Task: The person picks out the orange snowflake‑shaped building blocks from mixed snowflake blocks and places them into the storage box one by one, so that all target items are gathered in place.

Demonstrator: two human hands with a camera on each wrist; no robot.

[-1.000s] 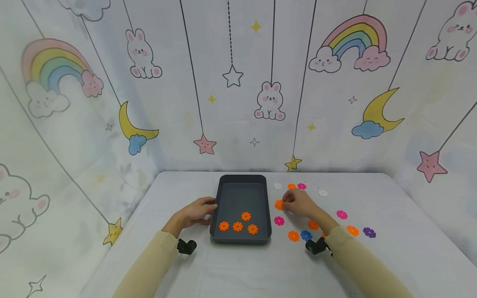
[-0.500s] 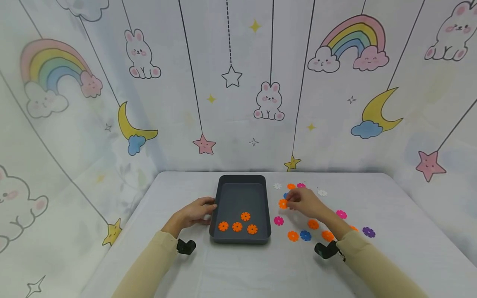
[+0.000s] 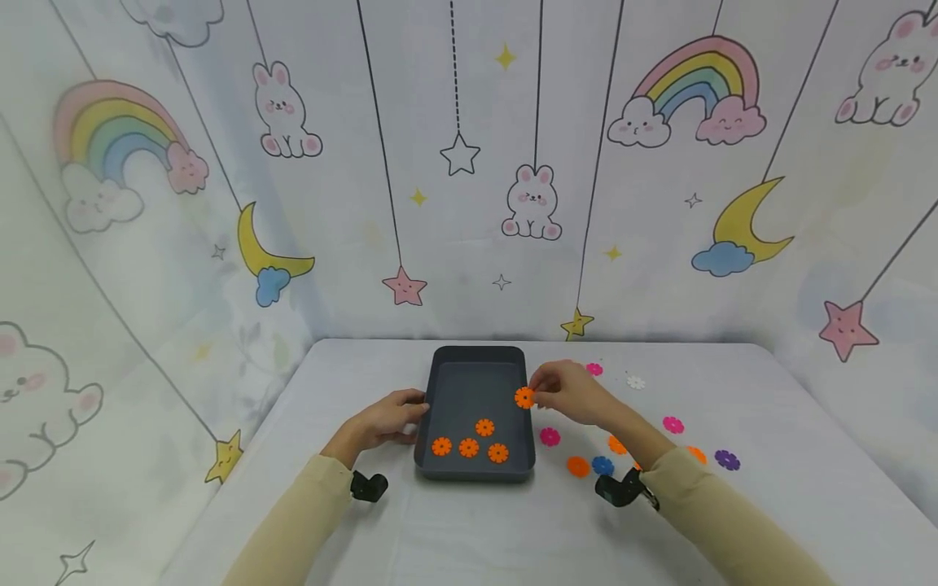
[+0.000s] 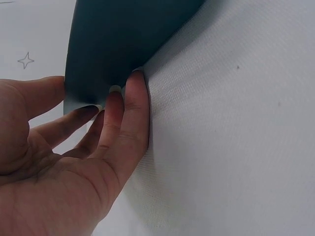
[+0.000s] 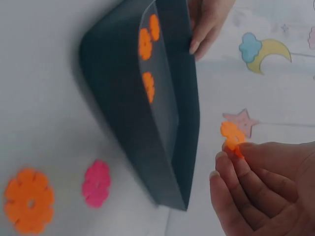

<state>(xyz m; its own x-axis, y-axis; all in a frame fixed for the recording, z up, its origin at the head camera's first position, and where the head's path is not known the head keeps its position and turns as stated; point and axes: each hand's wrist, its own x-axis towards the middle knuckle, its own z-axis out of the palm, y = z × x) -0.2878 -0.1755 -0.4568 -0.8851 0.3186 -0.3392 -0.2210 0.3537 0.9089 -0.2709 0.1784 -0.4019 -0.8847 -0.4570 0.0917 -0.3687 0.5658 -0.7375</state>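
Observation:
My right hand (image 3: 575,392) pinches an orange flower-shaped disc (image 3: 523,397) between thumb and fingertips, over the right rim of a dark grey tray (image 3: 476,384). In the right wrist view that disc (image 5: 232,135) shows upright at the fingertips. My left hand (image 3: 386,416) holds the tray's left side. In the left wrist view its thumb (image 4: 47,93) is at the rim, and its fingers (image 4: 134,105) lie against the outer wall, low by the table. Several orange discs (image 3: 468,448) lie flat in the near part of the tray.
Right of the tray, on the white table (image 3: 469,537), lie loose discs: pink (image 3: 550,437), blue (image 3: 602,465), orange (image 3: 578,466), purple (image 3: 727,460) and white (image 3: 635,382). A printed cloth (image 3: 440,212) hangs behind the table.
My right hand has moved left with the orange disc, from above the loose discs to the tray's right rim. My left hand stays at the tray, and the tray has not moved.

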